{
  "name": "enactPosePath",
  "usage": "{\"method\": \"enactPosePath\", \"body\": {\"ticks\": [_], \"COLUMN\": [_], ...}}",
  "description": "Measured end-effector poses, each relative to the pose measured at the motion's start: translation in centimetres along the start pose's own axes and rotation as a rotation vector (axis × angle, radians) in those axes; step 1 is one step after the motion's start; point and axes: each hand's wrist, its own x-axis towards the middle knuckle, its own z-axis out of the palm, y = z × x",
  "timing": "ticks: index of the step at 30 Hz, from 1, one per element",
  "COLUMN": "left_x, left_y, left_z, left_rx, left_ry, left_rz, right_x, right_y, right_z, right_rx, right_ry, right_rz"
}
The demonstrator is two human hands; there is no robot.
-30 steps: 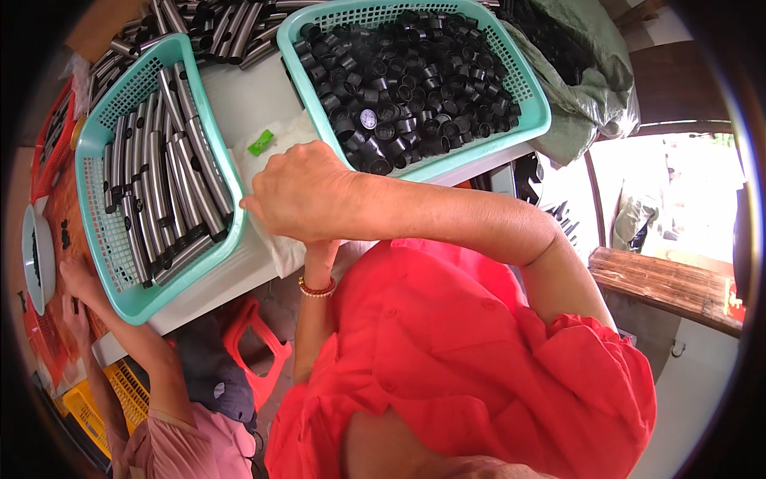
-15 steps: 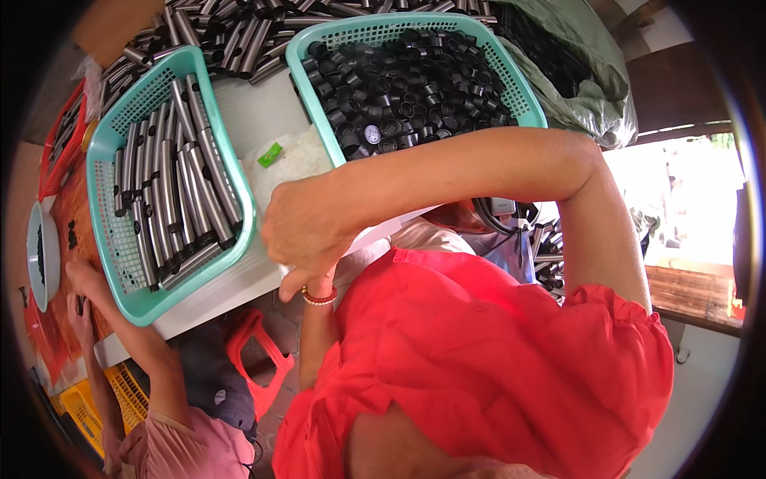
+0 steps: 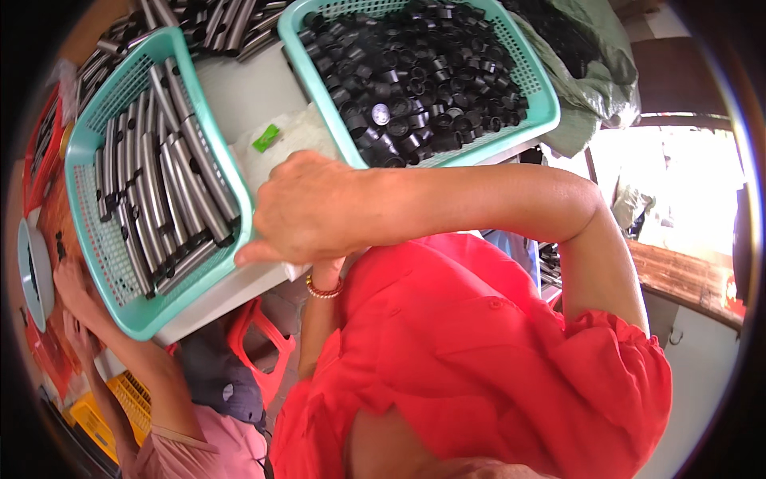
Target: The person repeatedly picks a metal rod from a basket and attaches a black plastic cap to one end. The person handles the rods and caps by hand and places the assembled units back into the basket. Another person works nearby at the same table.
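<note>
Standing at the far left, a red basket (image 3: pixel 41 148) and a pale blue bowl (image 3: pixel 33 275) flanked an orange-brown surface, where a co-worker's hand (image 3: pixel 72 286) lay close to the bowl. A yellow crate (image 3: pixel 120 411) sat lower down, below the co-worker's forearms.

Next came the left basket (image 3: pixel 242 209), teal and standing slantwise on the white desk (image 3: pixel 227 84). Metal tubes (image 3: pixel 169 188) filled much of it, side by side, their long axes running mostly from top to bottom with a lean to the right; black ends pointed down toward the near wall. More tubes lay heaped beyond it at several angles. A red stool (image 3: pixel 263 351) stood below the desk's edge.

Between the two baskets, a green scrap (image 3: pixel 266 137) rested on a white cloth (image 3: pixel 297 128). Just beside the left basket, the right hand (image 3: pixel 307 203) was back-up with its fingers curled under and its thumb toward the rim; whether it gripped anything could not be told. It hid most of the left hand (image 3: pixel 327 270), so that one's opening and hold could not be told either. A beaded bracelet (image 3: pixel 325 290) circled the left wrist.

The right forearm crossed in front of the right basket (image 3: pixel 542 112), which was heaped with black caps (image 3: pixel 423 76). A grey-green sack (image 3: pixel 610 92) stood right beside it.
</note>
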Motion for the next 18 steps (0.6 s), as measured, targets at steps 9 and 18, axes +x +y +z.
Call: {"method": "enactPosePath", "body": {"ticks": [9, 18], "left_x": [1.7, 2.6], "left_y": [-1.1, 6.2], "left_z": [1.9, -0.9], "left_rx": [-0.029, 0.07], "left_ry": [0.03, -0.003], "left_rz": [0.081, -0.099], "right_x": [-0.4, -7.6], "right_y": [-1.1, 0.4], "right_z": [0.4, 0.5], "right_rx": [-0.056, 0.232], "right_ry": [0.086, 1.046], "right_rz": [0.26, -0.172]}}
